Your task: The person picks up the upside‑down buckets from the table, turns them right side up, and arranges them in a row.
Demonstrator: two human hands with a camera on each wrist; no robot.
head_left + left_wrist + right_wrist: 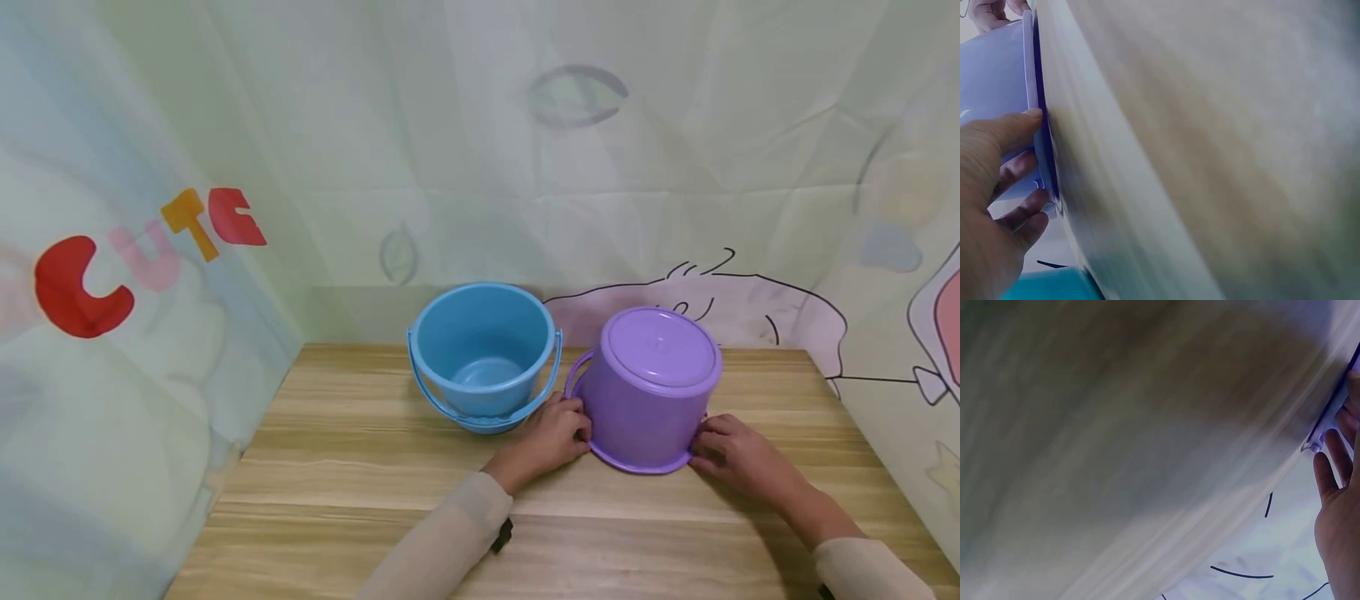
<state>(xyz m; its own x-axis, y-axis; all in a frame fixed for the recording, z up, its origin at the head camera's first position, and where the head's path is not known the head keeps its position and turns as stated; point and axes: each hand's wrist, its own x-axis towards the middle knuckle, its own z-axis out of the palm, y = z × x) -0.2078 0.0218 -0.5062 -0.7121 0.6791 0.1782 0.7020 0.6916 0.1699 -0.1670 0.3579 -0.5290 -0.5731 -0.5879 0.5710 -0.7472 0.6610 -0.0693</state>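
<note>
The purple bucket [637, 425] stands upside down on the wooden surface [345, 483], with its flat bottom facing up. At the left side of this bucket, the left hand [551, 435] pinches its rim, with the thumb on the outer face and the fingers bent near the edge. At its right side, the right hand [738, 457] also grips the rim. To the left of the purple bucket is the blue bucket [483, 404], upright, its handle hanging in front. Farther left, coloured letters [157, 273] on the printed cloth [465, 167] seem to read "CUTE".
</note>
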